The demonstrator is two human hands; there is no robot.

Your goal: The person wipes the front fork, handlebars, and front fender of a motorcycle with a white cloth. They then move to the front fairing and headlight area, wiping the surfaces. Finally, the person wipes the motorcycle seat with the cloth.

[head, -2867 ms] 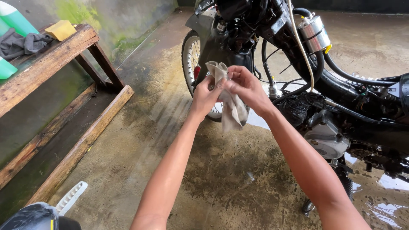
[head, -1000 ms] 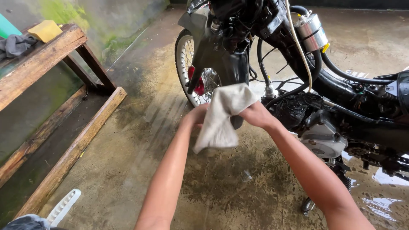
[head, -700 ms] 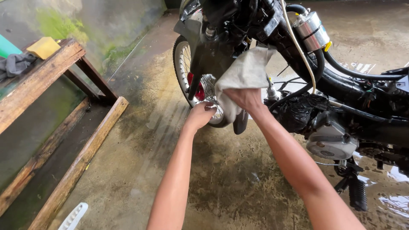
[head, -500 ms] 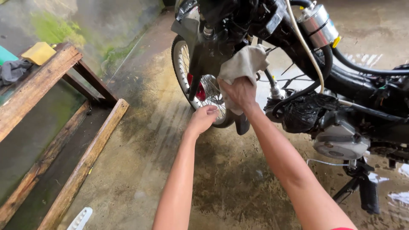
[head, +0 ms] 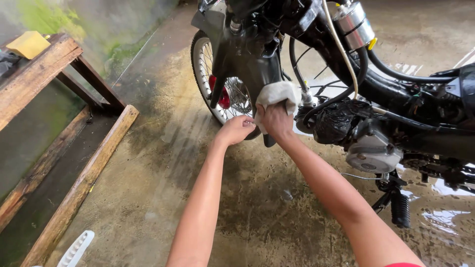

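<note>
On the wet floor point(head: 148, 163), a rag point(head: 277, 94) is gripped by the right hand point(head: 274, 121) against the motorbike point(head: 257, 64); the curled left hand point(head: 237, 129) seems empty. Firm, small rubs work best.

A: What can't be made out here?

B: The motorcycle point(head: 346, 94) runs off the top and right edges, so its handlebars, seat and rear wheel are out of sight. The black fender hides part of the front wheel point(head: 217, 84).

A: And the hands?

B: The right hand point(head: 275, 120) covers the lower part of the cloth point(head: 277, 94); its fingers are hidden underneath. A white plastic object point(head: 74, 249) is cut off at the bottom edge.
</note>
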